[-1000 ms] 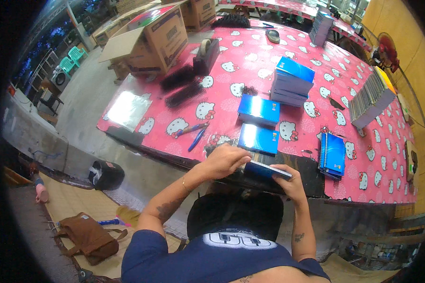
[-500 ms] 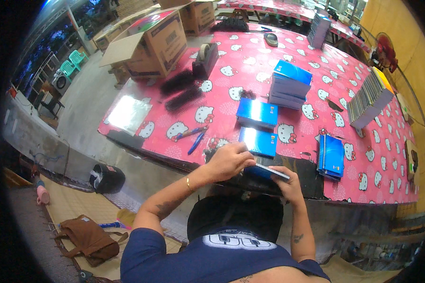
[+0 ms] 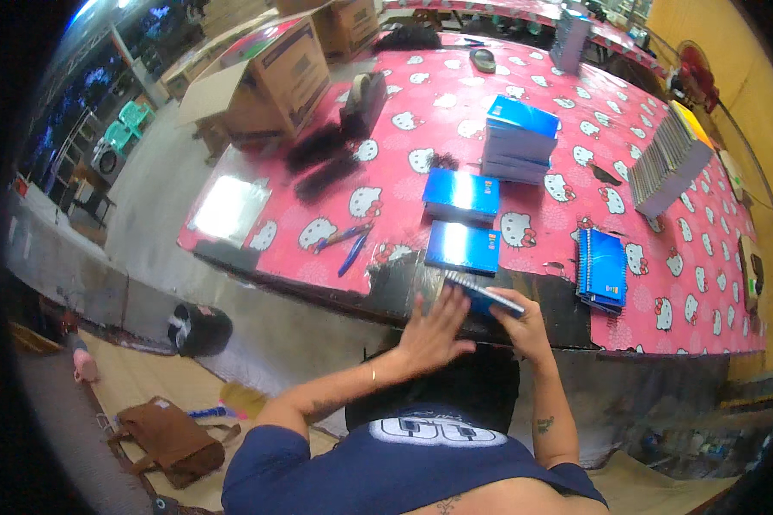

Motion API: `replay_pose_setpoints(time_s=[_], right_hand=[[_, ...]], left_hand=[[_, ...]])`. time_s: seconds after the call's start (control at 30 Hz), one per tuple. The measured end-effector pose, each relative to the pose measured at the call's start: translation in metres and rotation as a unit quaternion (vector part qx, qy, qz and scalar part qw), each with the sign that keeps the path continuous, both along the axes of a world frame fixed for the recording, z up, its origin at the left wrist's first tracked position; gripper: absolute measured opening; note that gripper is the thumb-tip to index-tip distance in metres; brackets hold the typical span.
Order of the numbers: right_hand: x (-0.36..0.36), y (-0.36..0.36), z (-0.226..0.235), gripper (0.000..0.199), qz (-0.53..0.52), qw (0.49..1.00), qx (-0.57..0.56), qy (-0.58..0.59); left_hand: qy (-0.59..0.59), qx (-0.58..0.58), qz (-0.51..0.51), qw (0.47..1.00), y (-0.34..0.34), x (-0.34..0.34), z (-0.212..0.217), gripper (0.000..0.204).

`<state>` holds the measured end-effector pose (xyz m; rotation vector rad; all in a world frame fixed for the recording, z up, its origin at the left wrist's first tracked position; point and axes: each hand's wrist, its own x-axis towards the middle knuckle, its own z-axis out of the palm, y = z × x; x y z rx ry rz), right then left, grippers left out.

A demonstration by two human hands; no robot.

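A blue spiral notebook (image 3: 487, 297) is tilted on its edge just over the table's front edge. My right hand (image 3: 526, 326) grips its right end, thumb on the near side. My left hand (image 3: 435, 332) lies stretched out, its fingertips against the notebook's left end and the thumb spread away. Right beyond it sits a small blue notebook pile (image 3: 463, 247), with a second pile (image 3: 462, 195) behind that. A taller stack of blue notebooks (image 3: 520, 142) stands farther back. To the right of my right hand lie several spiral notebooks (image 3: 602, 268).
A pink patterned cloth (image 3: 386, 193) covers the table. Pens (image 3: 352, 255), clear plastic sheets (image 3: 229, 211), bundles of black spirals (image 3: 326, 178) and a tape dispenser (image 3: 362, 107) lie at left. Beyond stands an open carton (image 3: 288, 81). A long notebook row (image 3: 672, 163) stands at right.
My left hand has drawn back toward me, its fingers opening from a pinch to lie flat at the notebook's end. The right hand keeps its grip on the notebook.
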<state>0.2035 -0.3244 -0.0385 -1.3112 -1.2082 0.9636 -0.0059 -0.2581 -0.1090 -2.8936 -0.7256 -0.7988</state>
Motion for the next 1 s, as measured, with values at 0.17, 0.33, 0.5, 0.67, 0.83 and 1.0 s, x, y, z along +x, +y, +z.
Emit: replay_pose_setpoints(time_s=[0.17, 0.33, 0.5, 0.67, 0.83, 1.0], right_hand=[[0.001, 0.002, -0.01, 0.035, 0.001, 1.0, -0.001, 0.003], [0.001, 0.003, -0.012, 0.036, 0.011, 1.0, 0.004, -0.001], [0.0, 0.003, -0.015, 0.035, 0.018, 0.999, 0.023, 0.014], [0.001, 0.003, -0.017, 0.034, 0.021, 0.999, 0.022, -0.032], [-0.001, 0.001, -0.018, 0.036, 0.002, 1.0, 0.0, -0.021], [-0.004, 0.004, -0.025, 0.032, -0.02, 0.999, -0.016, 0.041]], left_hand=[[0.027, 0.123, 0.078, 0.989, 0.049, 0.029, 0.053, 0.093], [-0.025, 0.055, -0.029, 0.998, 0.021, 0.02, 0.039, 0.089], [-0.03, 0.014, -0.081, 0.996, 0.002, 0.015, 0.01, 0.093], [-0.001, 0.131, -0.007, 0.991, 0.037, 0.048, 0.06, 0.094], [0.016, 0.054, -0.038, 0.998, 0.017, 0.05, 0.061, 0.089], [0.005, -0.036, -0.142, 0.989, -0.012, 0.025, 0.018, 0.092]])
